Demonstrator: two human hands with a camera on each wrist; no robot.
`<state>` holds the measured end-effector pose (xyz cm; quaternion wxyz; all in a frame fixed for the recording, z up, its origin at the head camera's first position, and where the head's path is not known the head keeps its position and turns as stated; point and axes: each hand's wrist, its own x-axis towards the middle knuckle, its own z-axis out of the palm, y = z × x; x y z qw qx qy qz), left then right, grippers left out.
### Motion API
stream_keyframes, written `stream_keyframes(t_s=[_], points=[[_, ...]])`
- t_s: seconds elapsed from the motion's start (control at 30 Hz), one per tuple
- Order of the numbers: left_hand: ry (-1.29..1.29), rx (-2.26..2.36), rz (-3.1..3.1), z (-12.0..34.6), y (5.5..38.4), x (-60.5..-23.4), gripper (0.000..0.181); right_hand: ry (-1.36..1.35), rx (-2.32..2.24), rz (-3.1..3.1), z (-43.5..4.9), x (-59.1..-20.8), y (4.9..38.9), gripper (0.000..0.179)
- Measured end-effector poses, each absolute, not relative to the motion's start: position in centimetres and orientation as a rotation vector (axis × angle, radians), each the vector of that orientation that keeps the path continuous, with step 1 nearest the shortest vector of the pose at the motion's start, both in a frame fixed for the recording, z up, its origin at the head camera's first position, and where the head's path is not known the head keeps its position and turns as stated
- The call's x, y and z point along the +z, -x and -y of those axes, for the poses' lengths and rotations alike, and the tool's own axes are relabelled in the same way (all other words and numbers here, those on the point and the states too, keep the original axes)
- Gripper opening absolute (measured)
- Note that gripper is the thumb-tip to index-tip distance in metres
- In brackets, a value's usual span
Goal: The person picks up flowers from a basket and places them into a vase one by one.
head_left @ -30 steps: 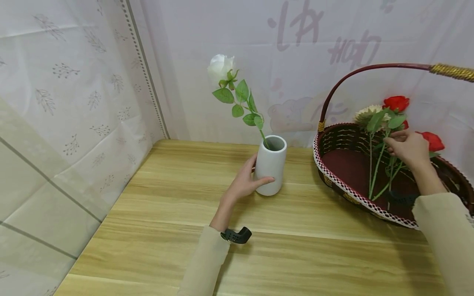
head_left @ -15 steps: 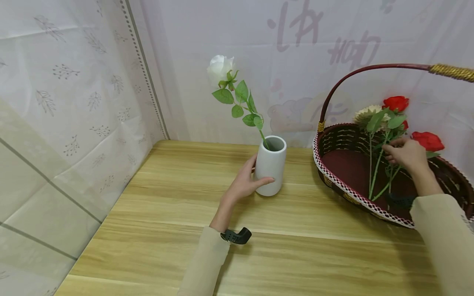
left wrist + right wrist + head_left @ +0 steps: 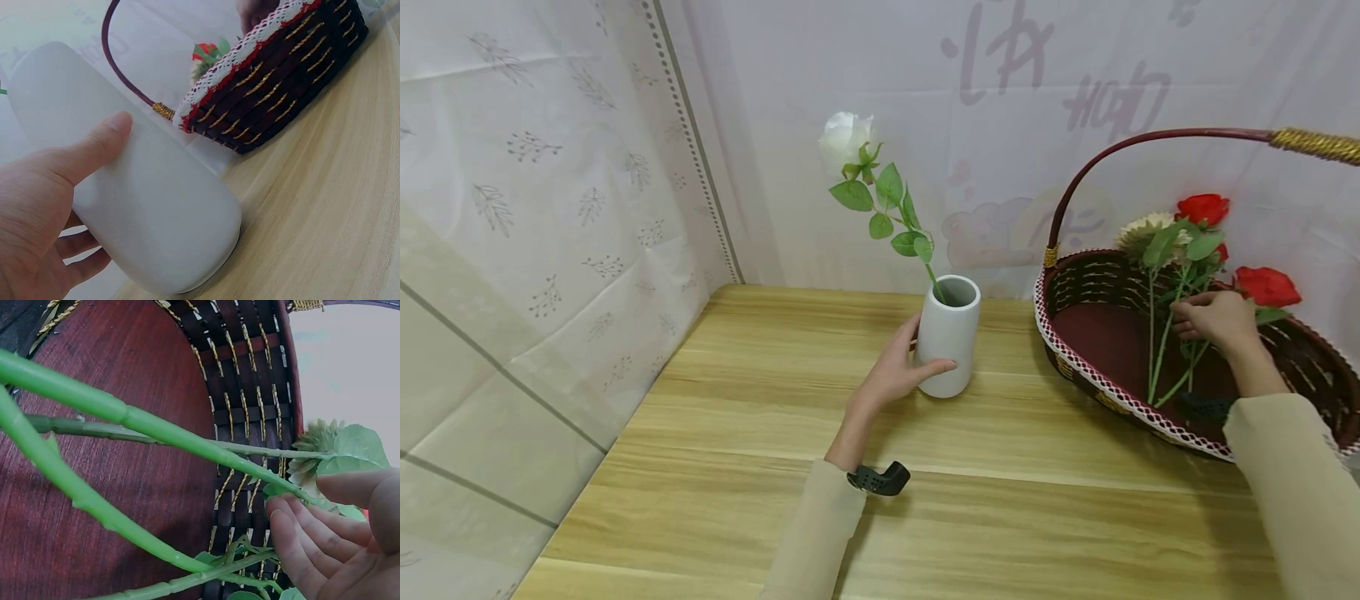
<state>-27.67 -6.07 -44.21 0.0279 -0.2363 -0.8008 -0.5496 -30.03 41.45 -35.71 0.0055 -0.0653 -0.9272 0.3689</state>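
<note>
My left hand (image 3: 891, 367) holds the white vase (image 3: 951, 333) low on its side, thumb across the front and fingers round the back. A white rose (image 3: 847, 142) leans to the left out of the vase mouth. Over the basket (image 3: 1093, 321), my right hand (image 3: 1217, 321) is beside the flower stems. In the right wrist view, a green stem (image 3: 169, 434) runs up to the gap between thumb and fingers, which stand apart. A red rose (image 3: 1202, 208) and a cream flower (image 3: 1150, 233) lean at the basket's back; another red rose (image 3: 1267, 286) lies behind my hand.
The basket's tall handle (image 3: 1157, 137) arches over its right half. A wooden table (image 3: 760, 400) carries the vase and the basket. A printed cloth (image 3: 820, 242) hangs behind, and a patterned curtain (image 3: 587, 208) hangs on the left.
My right hand has moved slightly left and down along the stems. The red rose behind it has shifted a little left. My left hand and the vase have stayed in place.
</note>
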Motion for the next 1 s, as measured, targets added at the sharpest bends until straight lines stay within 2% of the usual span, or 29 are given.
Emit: stream_keyframes(t_s=[0.5, 1.0], points=[[0.714, -1.699, 2.475, 5.97, 27.67, -44.17, 0.082, 0.303, 1.317, 2.848, -41.55, -36.23, 30.17, 0.060], [0.709, -1.706, 2.478, 5.99, 27.61, -44.29, 0.083, 0.270, 1.375, 2.785, -41.16, -35.80, 29.50, 0.062]])
